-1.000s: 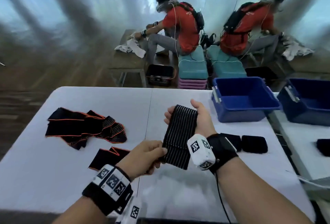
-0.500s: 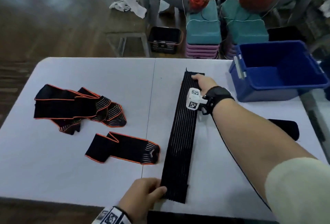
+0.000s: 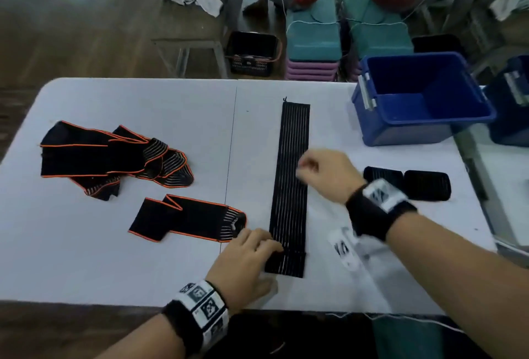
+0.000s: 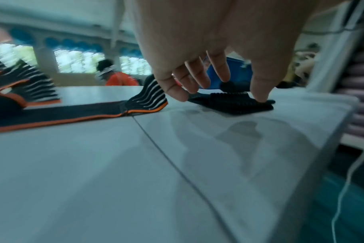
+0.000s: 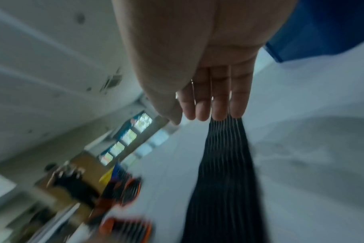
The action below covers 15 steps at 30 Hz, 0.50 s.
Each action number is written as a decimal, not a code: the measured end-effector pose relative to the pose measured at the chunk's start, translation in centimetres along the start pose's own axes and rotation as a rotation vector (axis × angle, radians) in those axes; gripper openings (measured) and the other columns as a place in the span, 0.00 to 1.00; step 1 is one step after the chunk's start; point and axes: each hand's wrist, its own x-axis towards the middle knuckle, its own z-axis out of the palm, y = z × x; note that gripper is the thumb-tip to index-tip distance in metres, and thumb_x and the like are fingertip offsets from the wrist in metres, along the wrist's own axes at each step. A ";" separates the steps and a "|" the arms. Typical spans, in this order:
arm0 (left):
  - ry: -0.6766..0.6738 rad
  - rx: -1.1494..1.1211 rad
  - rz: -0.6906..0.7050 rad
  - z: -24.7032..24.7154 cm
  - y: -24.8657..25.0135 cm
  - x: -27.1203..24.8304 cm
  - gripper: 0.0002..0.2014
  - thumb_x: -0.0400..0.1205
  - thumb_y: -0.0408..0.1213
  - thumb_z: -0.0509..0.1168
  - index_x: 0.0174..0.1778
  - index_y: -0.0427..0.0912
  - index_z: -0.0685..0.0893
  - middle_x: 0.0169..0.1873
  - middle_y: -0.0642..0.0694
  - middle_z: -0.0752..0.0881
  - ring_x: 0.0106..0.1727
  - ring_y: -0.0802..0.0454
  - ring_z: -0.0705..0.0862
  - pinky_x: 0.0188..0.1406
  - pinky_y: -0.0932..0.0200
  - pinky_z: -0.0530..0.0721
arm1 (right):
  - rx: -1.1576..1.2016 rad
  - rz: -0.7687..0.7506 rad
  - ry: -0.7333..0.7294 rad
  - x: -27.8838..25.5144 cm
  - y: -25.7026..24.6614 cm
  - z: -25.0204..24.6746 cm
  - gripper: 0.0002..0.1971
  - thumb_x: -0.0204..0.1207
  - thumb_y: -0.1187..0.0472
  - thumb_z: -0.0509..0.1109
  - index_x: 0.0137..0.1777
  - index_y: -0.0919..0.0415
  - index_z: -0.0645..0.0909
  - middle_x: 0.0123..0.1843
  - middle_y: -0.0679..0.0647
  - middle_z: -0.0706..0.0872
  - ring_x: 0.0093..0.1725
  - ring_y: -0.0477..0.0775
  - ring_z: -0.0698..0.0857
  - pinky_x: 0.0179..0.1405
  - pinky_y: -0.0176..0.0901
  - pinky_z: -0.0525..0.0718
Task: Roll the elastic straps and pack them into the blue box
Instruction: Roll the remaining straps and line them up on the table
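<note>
A long black strap (image 3: 293, 175) with thin white stripes lies flat down the middle of the white table (image 3: 143, 267), one end far, one end near me. My left hand (image 3: 259, 247) is at its near end (image 4: 229, 102), thumb and fingertips (image 4: 178, 95) pinching a small fold there. My right hand (image 3: 313, 165) hovers over the strap's middle, blurred, with relaxed fingers (image 5: 217, 102) that hold nothing. The blue box (image 3: 372, 121) stands at the far right. Two rolled black straps (image 3: 383, 178) lie to the right of my right wrist.
Folded black straps with orange edges (image 3: 108, 158) are heaped on the left, and one more (image 3: 186, 217) lies just left of my left hand. A second blue box (image 3: 512, 118) sits on the neighbouring table. Beyond are stools, a basket and seated people.
The strap, held up between both hands a second ago, was stretched flat on the table. My right hand has let go of the far end and drawn back to the middle.
</note>
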 end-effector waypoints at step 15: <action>0.098 -0.065 0.000 1.9 0.7 -0.4 0.18 0.78 0.38 0.62 0.63 0.45 0.88 0.55 0.48 0.83 0.55 0.46 0.79 0.59 0.53 0.81 | -0.037 -0.107 -0.140 -15.6 0.3 9.7 0.17 0.74 0.57 0.66 0.61 0.54 0.89 0.52 0.49 0.81 0.53 0.50 0.79 0.54 0.39 0.80</action>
